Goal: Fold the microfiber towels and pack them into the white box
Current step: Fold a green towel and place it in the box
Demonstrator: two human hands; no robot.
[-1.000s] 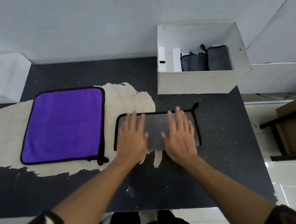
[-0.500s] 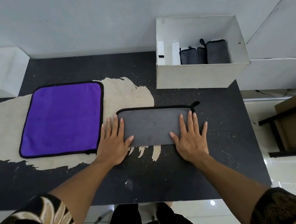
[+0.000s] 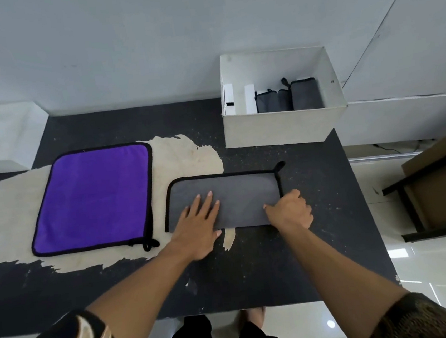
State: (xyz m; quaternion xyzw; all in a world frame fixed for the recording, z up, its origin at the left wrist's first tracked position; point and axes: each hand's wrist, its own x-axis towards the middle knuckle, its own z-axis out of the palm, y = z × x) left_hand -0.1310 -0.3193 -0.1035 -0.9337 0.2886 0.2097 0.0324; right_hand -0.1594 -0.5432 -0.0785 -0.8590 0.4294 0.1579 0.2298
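A grey towel (image 3: 235,192) with black trim lies folded in half as a long strip on the black table. My left hand (image 3: 200,223) presses flat on its left-middle part, fingers spread. My right hand (image 3: 289,211) is curled around the strip's right end, pinching its edge. A purple towel (image 3: 92,196) with black trim lies spread flat to the left. The white box (image 3: 280,127) stands at the back right, with folded grey towels (image 3: 288,98) upright in its right half.
The table (image 3: 321,254) is black with a large worn beige patch under the purple towel. Its right edge is close to my right hand. A brown cardboard box on a dark frame (image 3: 444,187) stands to the right, on the floor. A wall runs behind.
My left hand slid from the strip's left end onto its middle. My right hand went from flat on the right end to curled around that edge. The camera's view shifted downward.
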